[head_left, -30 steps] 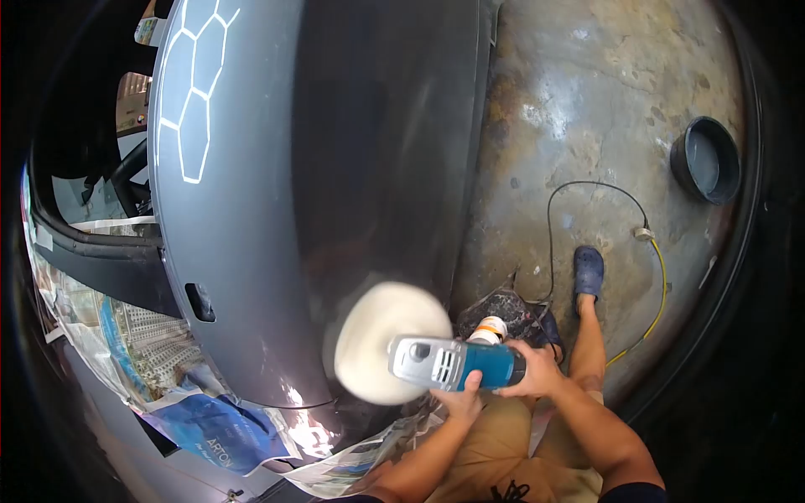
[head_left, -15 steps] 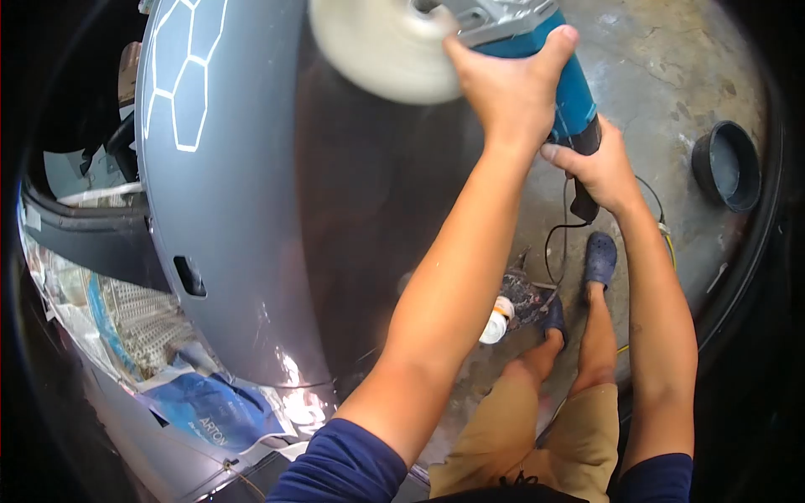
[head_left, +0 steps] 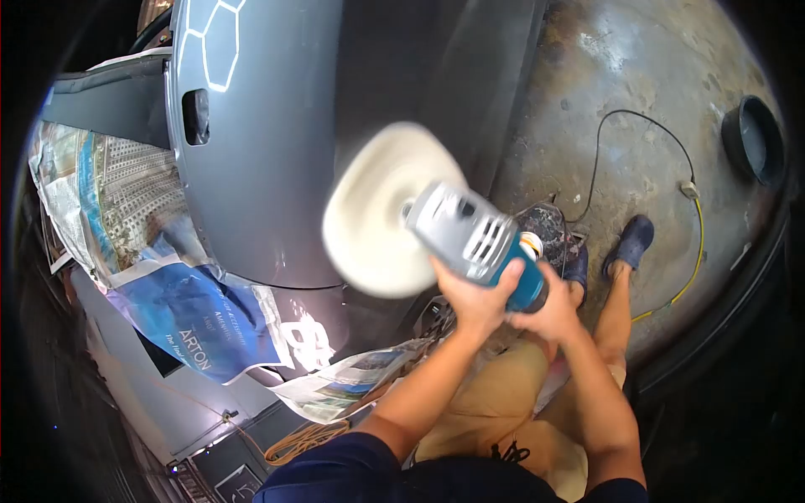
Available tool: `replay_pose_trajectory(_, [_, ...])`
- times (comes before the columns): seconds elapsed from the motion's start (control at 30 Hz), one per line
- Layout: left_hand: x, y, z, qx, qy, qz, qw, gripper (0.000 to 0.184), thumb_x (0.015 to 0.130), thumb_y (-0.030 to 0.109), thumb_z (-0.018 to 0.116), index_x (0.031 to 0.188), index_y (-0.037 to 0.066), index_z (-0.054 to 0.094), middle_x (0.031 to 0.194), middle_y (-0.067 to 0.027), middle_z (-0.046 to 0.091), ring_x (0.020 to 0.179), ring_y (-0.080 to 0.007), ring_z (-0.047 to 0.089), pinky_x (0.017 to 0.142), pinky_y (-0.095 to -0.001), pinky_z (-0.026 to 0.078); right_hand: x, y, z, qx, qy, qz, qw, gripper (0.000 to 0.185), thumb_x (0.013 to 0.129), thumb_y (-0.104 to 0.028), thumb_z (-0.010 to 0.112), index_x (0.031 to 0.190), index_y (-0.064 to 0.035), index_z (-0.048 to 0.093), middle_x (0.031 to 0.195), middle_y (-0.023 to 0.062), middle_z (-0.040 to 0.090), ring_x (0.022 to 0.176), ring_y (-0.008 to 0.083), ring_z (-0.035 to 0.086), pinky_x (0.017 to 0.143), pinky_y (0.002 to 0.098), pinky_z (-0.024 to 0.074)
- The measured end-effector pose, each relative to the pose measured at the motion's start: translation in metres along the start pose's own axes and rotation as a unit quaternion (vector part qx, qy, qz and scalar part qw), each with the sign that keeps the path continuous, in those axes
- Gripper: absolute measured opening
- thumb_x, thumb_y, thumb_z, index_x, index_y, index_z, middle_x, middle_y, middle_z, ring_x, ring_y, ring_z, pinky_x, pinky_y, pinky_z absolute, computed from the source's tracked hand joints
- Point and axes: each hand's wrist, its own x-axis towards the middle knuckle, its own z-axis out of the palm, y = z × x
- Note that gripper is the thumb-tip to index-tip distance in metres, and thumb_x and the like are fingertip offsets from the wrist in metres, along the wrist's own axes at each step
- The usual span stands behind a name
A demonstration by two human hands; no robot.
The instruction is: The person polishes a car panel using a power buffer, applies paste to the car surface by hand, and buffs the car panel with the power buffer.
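Note:
A teal and silver power polisher (head_left: 470,239) is held in both hands over the side of a dark grey car door (head_left: 268,193). Its round white pad (head_left: 381,218) is blurred and lies over the lower door panel. My left hand (head_left: 478,295) wraps round the polisher's body just behind the silver head. At the black rear end, my right hand (head_left: 549,306) grips the handle. An orange-and-white container (head_left: 531,243) is partly hidden behind the tool.
Printed paper sheets (head_left: 180,310) cover the car at the left. A black tub (head_left: 753,140) stands on the concrete floor (head_left: 579,109). A black cord joins a yellow cable (head_left: 701,243) near my feet. Coiled rope (head_left: 306,442) lies at the bottom.
Both hands have drawn the polisher back toward my body from the upper part of the view. The view has shifted, showing more of the papered area.

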Motion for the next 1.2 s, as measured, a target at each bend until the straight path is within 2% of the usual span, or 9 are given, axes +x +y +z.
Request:
replay_pose_trajectory(0.17, [-0.071,-0.030,-0.062,0.018,0.022,-0.038,0.999,0.102,0.077,0.029,0.099,0.149,-0.005,0.035,0.132,-0.0167,0.060,0.117,-0.0247,0.065,0.103,-0.0397,0.055,-0.044,0.062,0.035,-0.064,-0.054,0.003,0.996,0.100,0.056,-0.042,0.101,0.139,-0.0052,0.058,0.117,0.0228,0.076,0.110,0.0397,0.075,0.098,0.0475,0.0583])
replay_pose_trajectory(0.27, [-0.091,-0.042,-0.070,0.067,0.087,0.003,0.994,0.075,0.080,0.040,0.094,0.128,-0.006,0.058,0.117,-0.0105,0.066,0.102,-0.0208,0.066,0.091,-0.0355,0.055,-0.056,0.056,0.042,-0.055,-0.086,0.032,0.994,0.102,0.056,-0.046,0.100,0.139,-0.0051,0.058,0.117,0.0239,0.076,0.110,0.0417,0.075,0.097,0.0486,0.0583])
replay_pose_trajectory(0.57, [-0.166,-0.042,-0.113,0.053,0.098,-0.046,0.993,0.086,0.084,0.030,0.094,0.145,-0.005,0.044,0.132,-0.0170,0.065,0.118,-0.0279,0.066,0.104,-0.0409,0.054,-0.090,0.083,0.052,-0.082,-0.188,0.009,0.979,0.098,0.056,-0.043,0.101,0.137,-0.0063,0.060,0.115,0.0196,0.076,0.107,0.0384,0.076,0.095,0.0460,0.0594])
replay_pose_trajectory(0.6, [-0.173,-0.033,-0.125,0.049,0.074,-0.079,0.993,0.089,0.085,0.029,0.093,0.150,-0.004,0.041,0.138,-0.0201,0.062,0.126,-0.0320,0.065,0.110,-0.0457,0.053,-0.100,0.087,0.061,-0.076,-0.171,-0.021,0.982,0.099,0.057,-0.048,0.100,0.139,-0.0113,0.059,0.113,0.0213,0.077,0.101,0.0432,0.077,0.090,0.0496,0.0605])
replay_pose_trajectory(0.83, [-0.135,0.032,-0.158,0.029,-0.049,-0.045,0.997,0.097,0.087,0.033,0.091,0.159,-0.002,0.036,0.151,-0.0187,0.054,0.139,-0.0339,0.057,0.118,-0.0504,0.046,-0.117,0.030,0.110,-0.042,-0.078,-0.058,0.994,0.103,0.056,-0.047,0.100,0.142,-0.0102,0.056,0.116,0.0195,0.076,0.103,0.0414,0.077,0.091,0.0479,0.0612])
replay_pose_trajectory(0.87, [-0.137,0.036,-0.169,0.077,-0.038,-0.068,0.994,0.097,0.088,0.034,0.091,0.160,0.000,0.036,0.154,-0.0182,0.051,0.142,-0.0340,0.055,0.119,-0.0501,0.045,-0.119,0.022,0.112,-0.058,-0.097,-0.043,0.993,0.103,0.056,-0.047,0.100,0.142,-0.0100,0.056,0.116,0.0193,0.076,0.103,0.0411,0.077,0.091,0.0480,0.0611])
replay_pose_trajectory(0.93, [-0.145,0.038,-0.163,0.008,0.011,-0.059,0.998,0.101,0.086,0.040,0.091,0.161,0.001,0.034,0.156,-0.0181,0.049,0.143,-0.0340,0.053,0.119,-0.0497,0.045,-0.118,0.009,0.108,-0.093,-0.130,-0.020,0.987,0.103,0.056,-0.047,0.101,0.141,-0.0097,0.055,0.116,0.0187,0.076,0.104,0.0406,0.077,0.092,0.0483,0.0611])
replay_pose_trajectory(1.03, [-0.147,0.049,-0.166,0.023,-0.001,-0.055,0.998,0.104,0.086,0.044,0.090,0.162,0.002,0.032,0.156,-0.0189,0.048,0.143,-0.0350,0.053,0.119,-0.0498,0.045,-0.118,0.009,0.104,-0.086,-0.161,-0.074,0.980,0.103,0.056,-0.047,0.101,0.141,-0.0102,0.055,0.116,0.0182,0.076,0.105,0.0401,0.077,0.092,0.0481,0.0609])
replay_pose_trajectory(1.2, [-0.121,0.053,-0.157,0.075,-0.032,-0.064,0.995,0.101,0.087,0.040,0.091,0.160,0.000,0.034,0.155,-0.0209,0.048,0.139,-0.0349,0.055,0.117,-0.0493,0.047,-0.106,0.002,0.109,-0.049,-0.081,-0.060,0.994,0.101,0.056,-0.046,0.101,0.140,-0.0099,0.057,0.114,0.0188,0.077,0.102,0.0402,0.077,0.090,0.0477,0.0618])
